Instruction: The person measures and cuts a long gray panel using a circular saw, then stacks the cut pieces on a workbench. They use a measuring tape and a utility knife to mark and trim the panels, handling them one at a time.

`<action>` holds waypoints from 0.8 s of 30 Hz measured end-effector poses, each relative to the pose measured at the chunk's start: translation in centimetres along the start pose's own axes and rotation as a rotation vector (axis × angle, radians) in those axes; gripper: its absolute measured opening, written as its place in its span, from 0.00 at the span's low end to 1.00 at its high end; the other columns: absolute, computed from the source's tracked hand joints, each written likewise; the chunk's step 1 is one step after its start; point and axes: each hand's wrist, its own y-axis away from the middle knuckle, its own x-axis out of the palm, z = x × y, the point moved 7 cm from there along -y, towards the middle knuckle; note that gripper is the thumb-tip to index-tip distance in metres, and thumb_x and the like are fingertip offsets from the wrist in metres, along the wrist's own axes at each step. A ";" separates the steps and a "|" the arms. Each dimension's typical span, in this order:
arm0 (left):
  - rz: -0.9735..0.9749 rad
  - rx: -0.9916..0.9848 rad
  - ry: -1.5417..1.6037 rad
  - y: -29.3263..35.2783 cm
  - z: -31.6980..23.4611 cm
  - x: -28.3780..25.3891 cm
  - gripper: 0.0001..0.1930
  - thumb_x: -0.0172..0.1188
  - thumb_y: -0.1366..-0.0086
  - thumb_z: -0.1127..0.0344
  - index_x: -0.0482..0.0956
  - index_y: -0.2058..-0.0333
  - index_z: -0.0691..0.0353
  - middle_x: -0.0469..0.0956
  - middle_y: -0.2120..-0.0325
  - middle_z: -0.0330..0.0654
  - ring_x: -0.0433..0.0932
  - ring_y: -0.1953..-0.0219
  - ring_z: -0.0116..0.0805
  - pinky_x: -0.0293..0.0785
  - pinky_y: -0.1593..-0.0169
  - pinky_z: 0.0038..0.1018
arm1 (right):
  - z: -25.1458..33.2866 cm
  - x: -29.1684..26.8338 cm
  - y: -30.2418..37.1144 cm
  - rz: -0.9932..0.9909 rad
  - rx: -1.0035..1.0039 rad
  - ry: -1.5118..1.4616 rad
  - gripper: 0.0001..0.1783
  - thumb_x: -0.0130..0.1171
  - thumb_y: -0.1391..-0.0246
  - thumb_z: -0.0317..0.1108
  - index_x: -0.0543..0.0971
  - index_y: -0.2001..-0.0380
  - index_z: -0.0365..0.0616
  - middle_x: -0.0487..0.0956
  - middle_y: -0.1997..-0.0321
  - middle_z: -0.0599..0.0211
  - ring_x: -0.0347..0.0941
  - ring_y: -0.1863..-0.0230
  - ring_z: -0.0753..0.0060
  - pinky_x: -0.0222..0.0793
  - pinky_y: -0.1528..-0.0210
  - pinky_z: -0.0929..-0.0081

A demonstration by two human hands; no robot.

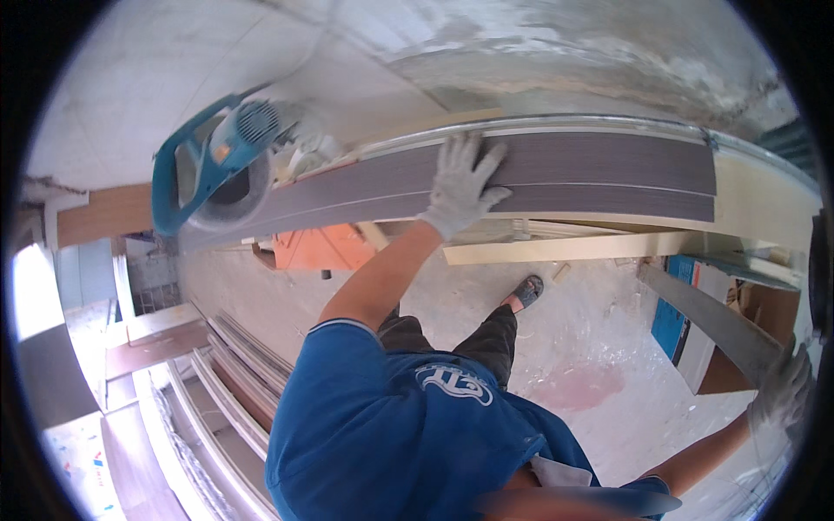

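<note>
My left hand [465, 187], in a white work glove, lies with its fingers spread on a long dark grey grooved board [599, 165]. This board runs along the workbench from the right toward a teal power saw [234, 143] with a round blade guard at the far left. Far out to my right, my gloved right hand [782, 395] is closed at the near end of a narrow grey strip [708, 317]. That strip slants away from the hand, above an open box. Blur and the picture's rim partly hide the right fingers.
Below the bench sits an orange panel [323, 247]. A pale wooden strip [565, 249] runs beneath the board. On the right stands a blue and white carton [682, 304]. Long trim pieces [234, 391] lie at the lower left, and a wall [565, 52] rises behind the bench.
</note>
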 end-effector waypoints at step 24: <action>-0.056 0.041 -0.029 39.1 49.8 -15.9 0.33 0.64 0.39 0.45 0.72 0.37 0.50 0.69 0.37 0.52 0.61 0.32 0.56 0.52 0.29 0.57 | 48.6 -63.8 -40.7 0.433 0.216 -1.976 0.32 0.44 0.29 0.59 0.76 0.41 0.42 0.81 0.50 0.59 0.79 0.54 0.69 0.75 0.49 0.72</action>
